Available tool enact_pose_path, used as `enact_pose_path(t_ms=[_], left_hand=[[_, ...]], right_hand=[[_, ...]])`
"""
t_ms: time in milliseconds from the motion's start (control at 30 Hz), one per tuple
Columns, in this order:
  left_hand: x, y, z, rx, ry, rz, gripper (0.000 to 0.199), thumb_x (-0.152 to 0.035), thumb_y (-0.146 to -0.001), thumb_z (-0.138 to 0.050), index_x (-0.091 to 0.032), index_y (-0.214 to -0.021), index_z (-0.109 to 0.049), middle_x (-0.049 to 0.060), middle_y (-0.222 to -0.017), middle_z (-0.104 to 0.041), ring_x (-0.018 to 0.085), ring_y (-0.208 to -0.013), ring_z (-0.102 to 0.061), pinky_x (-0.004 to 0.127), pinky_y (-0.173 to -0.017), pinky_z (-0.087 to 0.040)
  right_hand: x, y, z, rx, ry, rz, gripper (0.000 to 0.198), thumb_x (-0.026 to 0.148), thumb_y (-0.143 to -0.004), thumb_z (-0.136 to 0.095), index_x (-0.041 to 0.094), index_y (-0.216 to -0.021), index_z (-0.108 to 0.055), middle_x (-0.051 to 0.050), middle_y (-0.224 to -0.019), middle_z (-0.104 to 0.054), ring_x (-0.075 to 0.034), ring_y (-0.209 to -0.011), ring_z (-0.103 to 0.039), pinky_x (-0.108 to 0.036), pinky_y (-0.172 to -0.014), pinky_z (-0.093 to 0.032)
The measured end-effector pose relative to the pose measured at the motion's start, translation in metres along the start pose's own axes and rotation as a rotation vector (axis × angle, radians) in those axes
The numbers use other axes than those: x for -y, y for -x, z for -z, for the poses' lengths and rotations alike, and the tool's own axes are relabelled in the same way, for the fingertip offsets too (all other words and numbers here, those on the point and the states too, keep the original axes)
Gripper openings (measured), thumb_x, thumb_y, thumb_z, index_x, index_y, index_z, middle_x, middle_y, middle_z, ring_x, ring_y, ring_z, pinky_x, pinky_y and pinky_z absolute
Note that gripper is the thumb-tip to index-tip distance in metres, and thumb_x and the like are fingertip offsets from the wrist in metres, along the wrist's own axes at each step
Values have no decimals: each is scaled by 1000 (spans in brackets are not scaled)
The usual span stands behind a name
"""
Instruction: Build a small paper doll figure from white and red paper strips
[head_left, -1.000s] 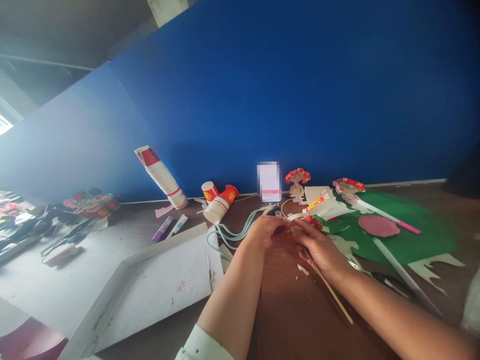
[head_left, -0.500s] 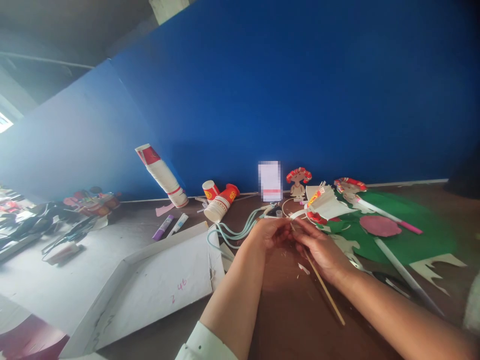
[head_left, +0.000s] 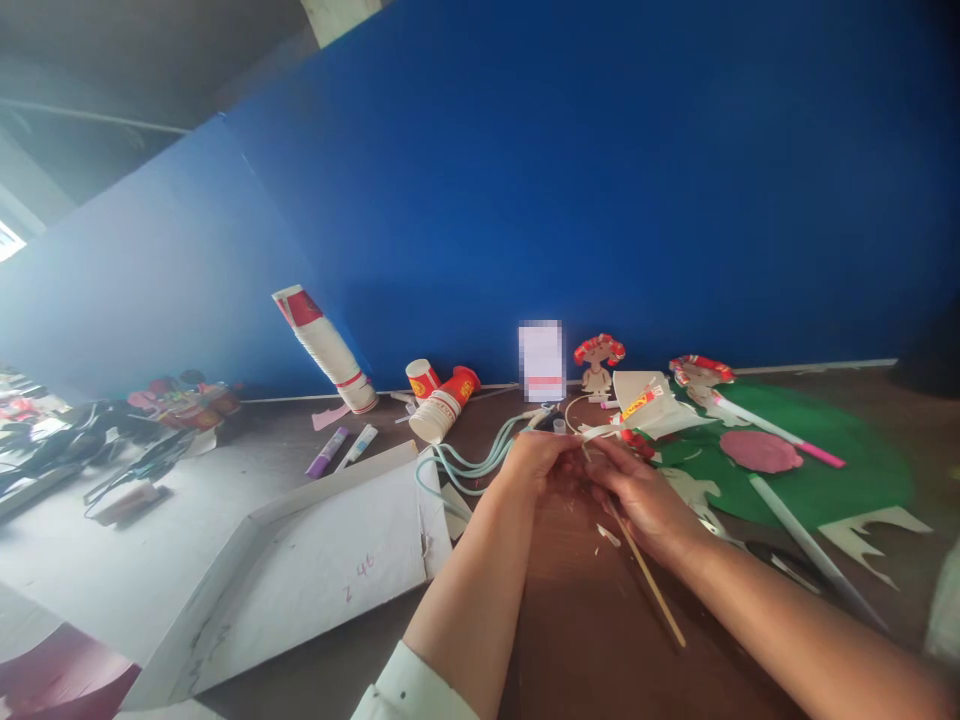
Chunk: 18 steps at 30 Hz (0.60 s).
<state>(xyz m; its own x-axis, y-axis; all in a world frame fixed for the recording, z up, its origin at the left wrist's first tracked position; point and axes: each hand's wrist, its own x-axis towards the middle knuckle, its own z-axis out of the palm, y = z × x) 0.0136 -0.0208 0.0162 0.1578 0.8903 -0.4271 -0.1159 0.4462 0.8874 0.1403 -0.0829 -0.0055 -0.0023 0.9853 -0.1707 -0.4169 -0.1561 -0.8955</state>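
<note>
Above the brown tabletop my left hand (head_left: 538, 458) and my right hand (head_left: 634, 488) meet at the fingertips. A thin wooden stick (head_left: 651, 575) passes through my right fingers, its lower end slanting toward me. Where the fingertips join, a narrow white paper strip (head_left: 598, 433) lies at the stick's upper end, pinched by my left fingers. Parts of both hands' fingers are hidden behind the palms. Just beyond my right hand is a cut paper cup piece (head_left: 651, 405), white with red and yellow print.
A shallow white box lid (head_left: 315, 580) lies left of my left arm. Behind are a leaning stack of paper cups (head_left: 326, 345), pale blue cable (head_left: 480, 463) and glue sticks (head_left: 328, 452). At right are green paper (head_left: 832, 430), a pink paper circle (head_left: 761, 452) and a marker (head_left: 780, 430).
Both hands keep nearly the same place and grip. The stick's lower end has shifted very slightly left and up, and the paper strip at the fingertips has moved a little.
</note>
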Motion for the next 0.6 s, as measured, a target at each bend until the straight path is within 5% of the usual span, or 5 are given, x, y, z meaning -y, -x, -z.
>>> enact_pose_path(t_ms=[233, 600], left_hand=[[-7, 8, -4, 38, 34, 85, 18, -13, -83, -69, -8, -68, -62, 2, -56, -57, 8, -44, -54, 18, -44, -37], [-11, 16, -8, 12, 43, 116, 19, -11, -77, -72, -11, -65, -57, 0, -52, -53, 8, -44, -50, 20, -47, -40]], right_hand=[[2, 2, 0, -6, 68, 7, 47, 29, -64, -80, 24, -111, -72, 5, -62, -60, -14, -59, -53, -27, -57, -37], [0, 2, 2, 30, 177, 52, 45, 33, -69, -74, 22, -112, -71, 4, -60, -60, -12, -54, -49, -25, -53, -32]])
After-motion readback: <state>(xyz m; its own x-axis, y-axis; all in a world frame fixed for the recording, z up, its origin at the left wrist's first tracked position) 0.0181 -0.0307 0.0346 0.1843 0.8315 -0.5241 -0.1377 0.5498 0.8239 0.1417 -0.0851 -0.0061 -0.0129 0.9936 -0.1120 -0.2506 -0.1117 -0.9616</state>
